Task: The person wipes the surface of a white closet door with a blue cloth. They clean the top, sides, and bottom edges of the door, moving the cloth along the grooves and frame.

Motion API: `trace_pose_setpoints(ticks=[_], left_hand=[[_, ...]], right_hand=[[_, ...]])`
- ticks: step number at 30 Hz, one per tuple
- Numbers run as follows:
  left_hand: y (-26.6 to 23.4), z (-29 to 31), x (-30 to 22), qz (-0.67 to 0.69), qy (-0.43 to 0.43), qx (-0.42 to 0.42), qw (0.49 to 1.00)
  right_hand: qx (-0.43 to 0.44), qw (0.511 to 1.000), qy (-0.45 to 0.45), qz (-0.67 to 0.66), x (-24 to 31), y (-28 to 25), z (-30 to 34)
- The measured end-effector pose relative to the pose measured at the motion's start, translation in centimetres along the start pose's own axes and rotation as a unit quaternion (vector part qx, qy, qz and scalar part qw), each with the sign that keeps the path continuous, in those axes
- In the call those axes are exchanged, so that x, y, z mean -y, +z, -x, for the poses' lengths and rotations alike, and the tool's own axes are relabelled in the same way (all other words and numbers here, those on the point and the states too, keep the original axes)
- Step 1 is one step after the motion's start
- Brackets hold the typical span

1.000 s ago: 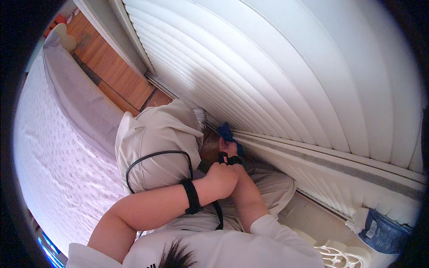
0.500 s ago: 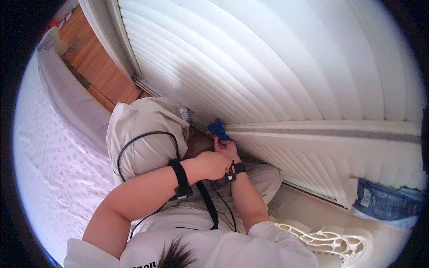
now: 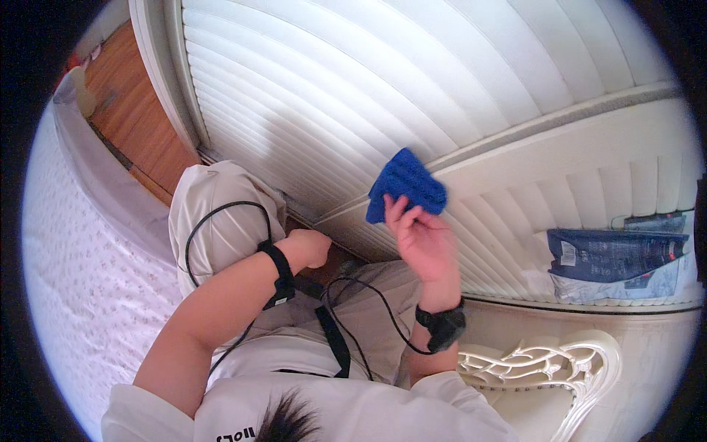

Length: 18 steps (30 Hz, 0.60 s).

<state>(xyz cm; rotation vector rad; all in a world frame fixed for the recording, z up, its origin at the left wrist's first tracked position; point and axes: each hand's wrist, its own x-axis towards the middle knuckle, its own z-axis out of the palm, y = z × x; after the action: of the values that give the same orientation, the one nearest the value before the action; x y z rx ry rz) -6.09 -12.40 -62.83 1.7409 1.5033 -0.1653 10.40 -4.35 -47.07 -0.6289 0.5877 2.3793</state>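
A blue cloth (image 3: 409, 184) is held by its lower edge in the fingers of my right hand (image 3: 427, 243), up against the white ribbed door panel (image 3: 294, 125). The cloth spreads over the raised frame of the door. My left hand (image 3: 312, 247) is curled closed beside my bent knee, low near the door's bottom edge. Its fingers are mostly turned away, and whatever might be inside them is hidden. Both wrists wear black straps with thin cables.
To the left lies a bed with a pale patterned sheet (image 3: 96, 243), and a wooden floor (image 3: 129, 88) beyond it. A cream carved chair back (image 3: 545, 361) stands at lower right. A dark blue and white package (image 3: 618, 258) sits by the door at right.
My right hand has moved up and right along the door with the blue cloth, which now lies more spread out. My left hand has drawn left and away from the right wrist.
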Motion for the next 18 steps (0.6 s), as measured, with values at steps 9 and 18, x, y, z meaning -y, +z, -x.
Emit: trace_pose_setpoints(ticks=[9,18], left_hand=[[-1.4,1.1,-0.4,0.011,-0.026,0.005,1.0],[-0.6,1.7,-1.2,-0.04,0.026,-0.014,0.999]], right_hand=[[0.105,0.994,-0.012,-0.027,-2.4,5.3,5.9],[0.028,0.999,0.008,-0.034,0.4,-0.5,-0.1]])
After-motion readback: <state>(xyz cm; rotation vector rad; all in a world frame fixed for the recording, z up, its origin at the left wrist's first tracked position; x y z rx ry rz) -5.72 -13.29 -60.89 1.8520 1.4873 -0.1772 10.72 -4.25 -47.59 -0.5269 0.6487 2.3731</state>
